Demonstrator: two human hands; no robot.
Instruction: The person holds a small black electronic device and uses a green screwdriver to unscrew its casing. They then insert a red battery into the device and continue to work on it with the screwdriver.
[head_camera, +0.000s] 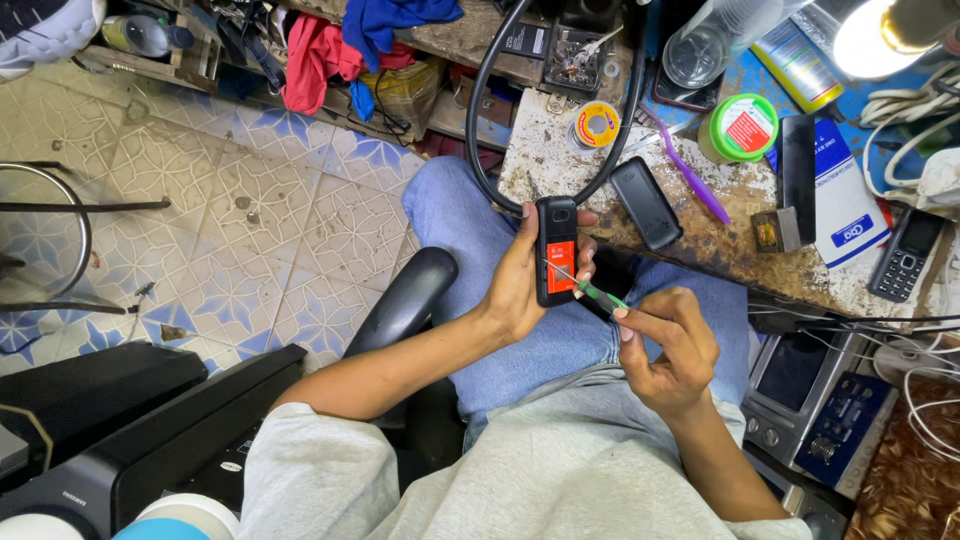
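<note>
My left hand (520, 280) grips a small black phone (556, 250) with its back cover off, showing an orange-red battery. My right hand (668, 350) holds a thin green-handled screwdriver (590, 288), and its metal tip touches the phone's open back. Both hands are over my lap in blue jeans, just in front of the worn workbench (560, 160). A black phone back cover (646, 203) lies on the bench beyond the phone.
On the bench lie a purple tool (690, 175), a solder spool (596, 125), a green-rimmed tin (740, 128), a black keypad phone (905, 255) and a blue-and-white box (845, 195). A lamp (880, 35) shines at top right. A grey station (810, 385) stands at right; tiled floor at left.
</note>
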